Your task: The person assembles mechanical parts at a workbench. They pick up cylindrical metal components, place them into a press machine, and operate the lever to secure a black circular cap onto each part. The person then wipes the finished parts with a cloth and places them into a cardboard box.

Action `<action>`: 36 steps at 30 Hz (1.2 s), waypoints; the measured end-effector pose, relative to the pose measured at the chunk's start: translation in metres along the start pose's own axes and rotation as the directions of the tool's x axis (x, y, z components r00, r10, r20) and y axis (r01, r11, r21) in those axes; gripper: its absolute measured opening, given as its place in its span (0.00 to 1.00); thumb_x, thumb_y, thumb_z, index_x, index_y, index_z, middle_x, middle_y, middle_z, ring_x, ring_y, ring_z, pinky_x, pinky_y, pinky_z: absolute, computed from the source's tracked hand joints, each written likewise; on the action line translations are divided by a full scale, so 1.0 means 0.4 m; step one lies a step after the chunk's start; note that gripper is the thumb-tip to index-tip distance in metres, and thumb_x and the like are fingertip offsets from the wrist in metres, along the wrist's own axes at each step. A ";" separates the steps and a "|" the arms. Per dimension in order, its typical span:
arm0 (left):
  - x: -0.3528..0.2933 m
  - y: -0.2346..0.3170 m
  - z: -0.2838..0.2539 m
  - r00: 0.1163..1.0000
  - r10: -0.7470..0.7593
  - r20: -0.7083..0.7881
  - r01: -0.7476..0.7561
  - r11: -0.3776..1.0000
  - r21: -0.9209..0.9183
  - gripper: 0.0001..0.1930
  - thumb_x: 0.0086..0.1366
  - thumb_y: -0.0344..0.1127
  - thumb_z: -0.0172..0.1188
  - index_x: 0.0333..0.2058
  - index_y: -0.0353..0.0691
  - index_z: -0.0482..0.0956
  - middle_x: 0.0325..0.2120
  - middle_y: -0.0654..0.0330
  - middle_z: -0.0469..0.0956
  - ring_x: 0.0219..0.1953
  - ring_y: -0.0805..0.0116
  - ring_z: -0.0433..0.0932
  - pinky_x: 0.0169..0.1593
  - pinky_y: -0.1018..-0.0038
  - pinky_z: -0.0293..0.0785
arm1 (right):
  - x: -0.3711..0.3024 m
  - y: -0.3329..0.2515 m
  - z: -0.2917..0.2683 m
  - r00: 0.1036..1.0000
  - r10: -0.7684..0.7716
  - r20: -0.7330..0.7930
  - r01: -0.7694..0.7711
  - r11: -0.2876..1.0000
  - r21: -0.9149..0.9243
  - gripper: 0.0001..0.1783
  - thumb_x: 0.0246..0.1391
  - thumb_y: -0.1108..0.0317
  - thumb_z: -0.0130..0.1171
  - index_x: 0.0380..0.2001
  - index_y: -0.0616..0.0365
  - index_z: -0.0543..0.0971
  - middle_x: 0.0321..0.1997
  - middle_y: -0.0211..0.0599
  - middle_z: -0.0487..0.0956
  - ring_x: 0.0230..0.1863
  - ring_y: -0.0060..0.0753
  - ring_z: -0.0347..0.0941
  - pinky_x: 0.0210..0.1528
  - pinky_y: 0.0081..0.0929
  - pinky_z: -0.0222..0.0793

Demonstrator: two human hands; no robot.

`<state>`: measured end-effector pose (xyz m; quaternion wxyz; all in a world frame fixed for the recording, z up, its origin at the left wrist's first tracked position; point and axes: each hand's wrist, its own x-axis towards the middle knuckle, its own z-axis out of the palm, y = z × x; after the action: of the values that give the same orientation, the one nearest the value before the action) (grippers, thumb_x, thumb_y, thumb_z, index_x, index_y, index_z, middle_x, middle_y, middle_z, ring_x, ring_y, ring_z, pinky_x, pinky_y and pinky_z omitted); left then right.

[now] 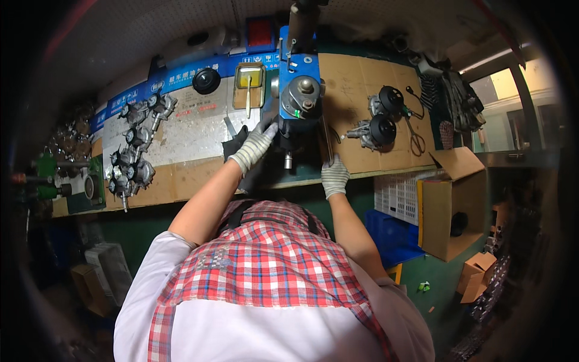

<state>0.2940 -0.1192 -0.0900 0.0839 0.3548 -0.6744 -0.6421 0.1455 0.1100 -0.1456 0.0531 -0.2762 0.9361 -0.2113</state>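
A blue press (292, 72) with a round dark metal head stands at the middle of the bench. My left hand (256, 146), in a striped knit glove, reaches to the left of its lower part. Its fingers bend around something dark there, which I cannot make out. My right hand (335, 177), gloved too, is closed around the lower end of a long metal lever (327, 140) on the press's right side. Below the head, a bright metal cylinder (288, 160) points toward me. A dark cloth or pad (234, 145) lies next to my left wrist.
Several metal pump-like parts (140, 137) lie on the left cardboard. A black round part (206, 80) and a tray with yellow grease and a brush (249, 84) sit farther back. Two black-capped assemblies (382, 131) and scissors (416, 140) lie right. An open carton (453, 208) stands beyond the bench edge.
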 end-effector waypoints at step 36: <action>-0.348 0.132 -0.475 0.832 0.542 -0.121 -0.548 0.836 -0.025 0.29 0.68 0.59 0.47 0.48 0.35 0.73 0.40 0.57 0.76 0.42 0.66 0.75 0.47 0.71 0.72 | -0.166 -0.748 -0.238 0.883 -0.469 0.004 0.292 0.557 0.777 0.43 0.40 0.47 0.73 0.55 0.59 0.68 0.44 0.40 0.76 0.47 0.33 0.74 0.51 0.27 0.69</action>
<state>0.4846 -0.1948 0.0370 0.3103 0.1800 -0.7228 -0.5906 0.3289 -0.0461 0.0665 0.2149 -0.4454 0.6663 -0.5581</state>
